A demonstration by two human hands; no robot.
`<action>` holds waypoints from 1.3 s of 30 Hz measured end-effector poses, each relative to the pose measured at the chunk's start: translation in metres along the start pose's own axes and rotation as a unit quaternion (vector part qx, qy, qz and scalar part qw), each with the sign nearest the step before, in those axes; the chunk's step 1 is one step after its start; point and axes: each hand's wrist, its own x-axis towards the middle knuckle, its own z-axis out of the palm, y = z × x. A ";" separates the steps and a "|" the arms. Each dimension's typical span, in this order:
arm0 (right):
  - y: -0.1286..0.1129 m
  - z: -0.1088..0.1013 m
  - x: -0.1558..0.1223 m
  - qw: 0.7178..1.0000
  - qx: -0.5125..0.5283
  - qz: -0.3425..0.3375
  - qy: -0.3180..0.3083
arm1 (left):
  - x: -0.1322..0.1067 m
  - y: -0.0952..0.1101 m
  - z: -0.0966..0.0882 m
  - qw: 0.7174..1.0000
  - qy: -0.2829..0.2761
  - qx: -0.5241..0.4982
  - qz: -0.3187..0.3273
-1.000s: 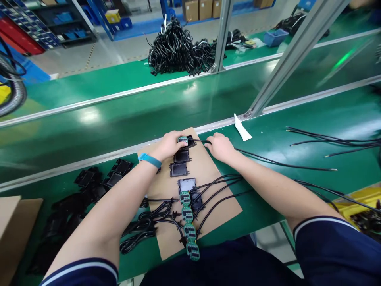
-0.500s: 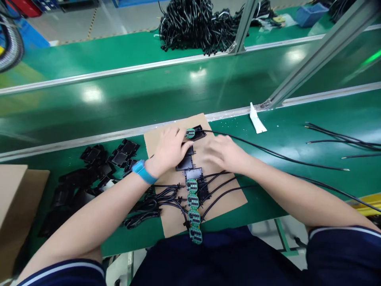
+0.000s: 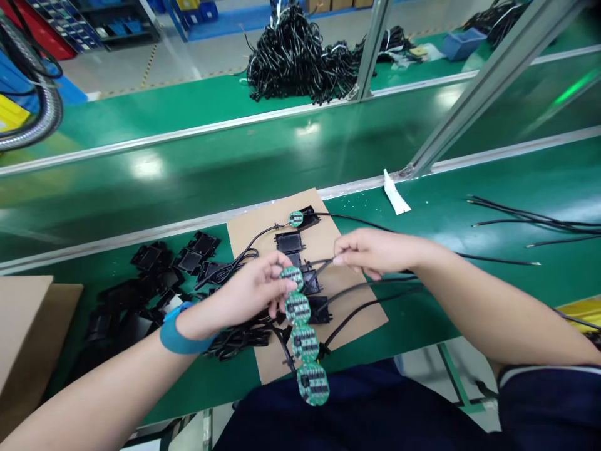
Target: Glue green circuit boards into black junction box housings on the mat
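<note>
My left hand [image 3: 265,285] pinches the top board of a strip of round green circuit boards [image 3: 305,343], which hangs toward my lap. To its right, my right hand [image 3: 359,252] is closed on a thin black cable [image 3: 323,266]. Between the hands, black plastic cases [image 3: 288,242] lie in a column on a cardboard sheet [image 3: 263,219]. At the far end of the sheet, a single round circuit board [image 3: 295,218] rests against another black case [image 3: 310,217], with black cables running off to both sides.
Loose black cases [image 3: 153,263] lie heaped at the left, beside an open cardboard box [image 3: 28,326]. A white tube [image 3: 395,193] lies near the metal rail. Cut black cables [image 3: 530,216] are on the right, and a big cable bundle [image 3: 300,56] sits on the far bench.
My left hand has come down from the far case and taken the strip of boards, lifting its upper end. My right hand has closed on a cable. The view has tilted up slightly.
</note>
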 end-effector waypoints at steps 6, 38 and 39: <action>0.011 -0.019 0.061 0.996 -0.074 -0.015 0.050 | 0.060 -0.021 -0.032 0.992 0.095 0.082 -0.001; 0.027 0.099 0.023 0.926 -0.247 -0.148 0.244 | 0.045 -0.047 -0.009 0.881 0.103 0.438 0.148; 0.029 0.103 0.024 0.926 -0.252 -0.146 0.241 | 0.045 -0.049 -0.007 0.879 0.113 0.441 0.142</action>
